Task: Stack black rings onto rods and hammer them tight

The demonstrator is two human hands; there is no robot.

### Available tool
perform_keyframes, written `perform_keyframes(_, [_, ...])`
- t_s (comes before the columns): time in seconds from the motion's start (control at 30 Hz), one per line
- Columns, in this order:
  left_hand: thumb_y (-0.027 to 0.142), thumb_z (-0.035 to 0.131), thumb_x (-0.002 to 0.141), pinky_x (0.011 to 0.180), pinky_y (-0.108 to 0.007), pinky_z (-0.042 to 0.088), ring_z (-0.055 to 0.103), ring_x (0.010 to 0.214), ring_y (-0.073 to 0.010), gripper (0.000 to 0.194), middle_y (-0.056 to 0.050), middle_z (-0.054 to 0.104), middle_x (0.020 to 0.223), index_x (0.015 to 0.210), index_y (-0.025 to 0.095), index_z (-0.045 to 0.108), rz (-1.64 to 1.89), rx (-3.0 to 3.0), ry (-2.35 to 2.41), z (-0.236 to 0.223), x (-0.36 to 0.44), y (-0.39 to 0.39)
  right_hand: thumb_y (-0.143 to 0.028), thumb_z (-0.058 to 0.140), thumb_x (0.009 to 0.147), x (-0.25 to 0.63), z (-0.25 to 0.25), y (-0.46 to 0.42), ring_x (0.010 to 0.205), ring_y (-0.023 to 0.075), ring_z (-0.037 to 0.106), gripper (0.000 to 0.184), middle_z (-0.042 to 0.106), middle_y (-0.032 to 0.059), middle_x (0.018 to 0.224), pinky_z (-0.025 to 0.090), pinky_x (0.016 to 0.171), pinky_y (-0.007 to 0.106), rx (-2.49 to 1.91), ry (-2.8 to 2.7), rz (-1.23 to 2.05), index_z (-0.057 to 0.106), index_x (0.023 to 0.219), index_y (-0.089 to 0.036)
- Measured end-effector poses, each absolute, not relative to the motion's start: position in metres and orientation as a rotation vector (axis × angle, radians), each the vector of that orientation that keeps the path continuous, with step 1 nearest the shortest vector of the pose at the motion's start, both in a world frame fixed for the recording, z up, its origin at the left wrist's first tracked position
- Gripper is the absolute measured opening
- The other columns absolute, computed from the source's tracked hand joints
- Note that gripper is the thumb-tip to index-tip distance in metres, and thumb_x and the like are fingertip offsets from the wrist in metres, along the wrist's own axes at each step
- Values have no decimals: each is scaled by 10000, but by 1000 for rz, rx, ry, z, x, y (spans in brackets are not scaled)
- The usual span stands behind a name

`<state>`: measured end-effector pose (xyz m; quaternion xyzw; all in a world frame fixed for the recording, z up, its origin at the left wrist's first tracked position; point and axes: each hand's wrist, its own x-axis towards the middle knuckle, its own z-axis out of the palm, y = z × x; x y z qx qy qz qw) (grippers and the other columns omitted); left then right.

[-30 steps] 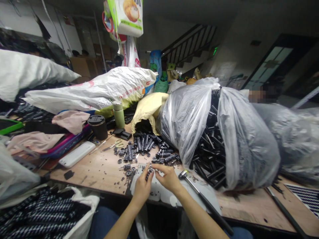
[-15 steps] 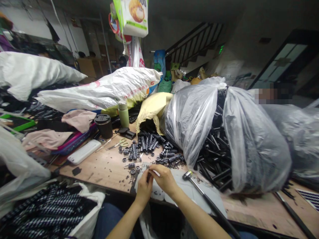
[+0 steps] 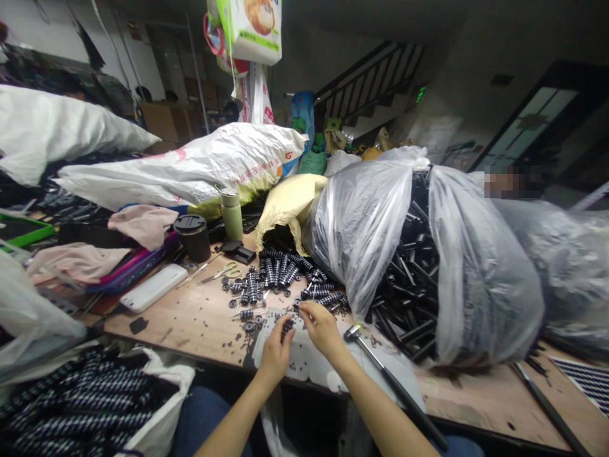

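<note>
My left hand (image 3: 275,350) is closed around a short stack of black and white ring parts (image 3: 286,329), held upright over a white pad (image 3: 309,367) at the table's front edge. My right hand (image 3: 321,326) pinches at the top of that stack, fingers pressed together near small loose black rings. Just beyond lie several finished black-and-white ribbed stacks (image 3: 278,274) on the wooden table (image 3: 190,320).
A hammer (image 3: 380,374) lies right of my right hand. A clear bag of black rods (image 3: 419,266) fills the right side. Scissors (image 3: 219,274), a white case (image 3: 153,287), a dark cup (image 3: 192,237) and a green flask (image 3: 232,214) stand left. A bag of striped stacks (image 3: 90,406) sits lower left.
My right hand has shifted slightly up and away, reaching toward the loose rings, while the left hand keeps the stack in the same spot. The view has wobbled a little.
</note>
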<state>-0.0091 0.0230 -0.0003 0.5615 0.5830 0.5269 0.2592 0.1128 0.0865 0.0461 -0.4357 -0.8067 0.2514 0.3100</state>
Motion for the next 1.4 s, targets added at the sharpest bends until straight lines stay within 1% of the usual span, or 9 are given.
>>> perform_keyframes(0.1, [441, 424, 816, 598, -273, 492, 603, 709, -167, 376, -52, 605, 881, 1073, 186, 521, 1430, 1194, 1509, 8, -10, 24, -96, 394, 827, 101, 39, 106, 1040, 224, 483, 253, 610, 128, 1028, 347, 905, 408, -1245, -2205, 529, 603, 954, -157])
perform_keyframes(0.17, [513, 406, 799, 377, -204, 380, 497, 446, -101, 452, 1, 549, 690, 1072, 172, 521, 1393, 958, 1410, 14, -11, 26, -44, 403, 793, 92, 35, 117, 1011, 236, 485, 252, 625, 139, 955, 334, 895, 434, -1278, -2245, 482, 607, 905, -139])
perform_keyframes(0.23, [548, 424, 775, 313, -175, 280, 399, 356, -64, 498, 38, 488, 608, 1069, 159, 525, 1367, 829, 1335, 18, -15, 27, -44, 434, 774, 86, 32, 123, 984, 237, 496, 213, 638, 132, 880, 335, 890, 435, -1278, -2267, 470, 615, 841, -135])
perform_keyframes(0.4, [478, 508, 749, 410, -220, 409, 507, 423, -110, 435, 11, 577, 614, 1037, 162, 594, 1327, 1058, 1515, 24, -23, 31, -108, 527, 735, 92, 36, 114, 838, 170, 574, 185, 647, 62, 878, 445, 768, 303, -1204, -2203, 581, 618, 885, -166])
perform_keyframes(0.47, [430, 510, 760, 629, -288, 495, 623, 681, -182, 393, -40, 664, 776, 1052, 185, 610, 1316, 1213, 1596, 24, -22, 32, -112, 529, 727, 98, 39, 104, 742, 133, 601, 187, 660, 28, 830, 475, 688, 245, -1178, -2151, 660, 628, 873, -176])
perform_keyframes(0.6, [365, 494, 785, 947, -361, 381, 531, 1074, -214, 345, -53, 616, 1110, 1077, 217, 604, 1292, 1425, 1627, 24, -10, 33, -99, 515, 713, 111, 45, 90, 690, 121, 630, 194, 687, 14, 781, 500, 649, 218, -1163, -2043, 764, 645, 841, -165])
perform_keyframes(0.87, [365, 446, 823, 947, -360, 395, 541, 1062, -202, 355, -63, 606, 1126, 1112, 207, 577, 1150, 1646, 1616, 19, 10, 32, -75, 505, 673, 140, 50, 83, 638, 139, 634, 218, 694, 22, 723, 517, 621, 252, -1179, -1965, 722, 664, 786, -172])
perform_keyframes(1.17, [322, 419, 839, 953, -352, 377, 484, 1123, -195, 357, -76, 569, 1157, 1164, 201, 505, 1362, 1534, 1430, 8, 39, 40, -133, 444, 755, 173, 59, 52, 1043, 169, 551, 386, 600, 74, 1134, 429, 915, 320, -1059, -2151, 550, 545, 1127, -164])
perform_keyframes(1.4, [336, 412, 843, 660, -271, 456, 535, 647, -123, 312, -19, 566, 796, 1110, 190, 480, 1419, 1398, 1352, 1, 42, 42, -70, 454, 719, 261, 49, 87, 1016, 288, 512, 264, 640, 173, 918, 338, 895, 465, -1862, -1704, 244, 617, 922, -108])
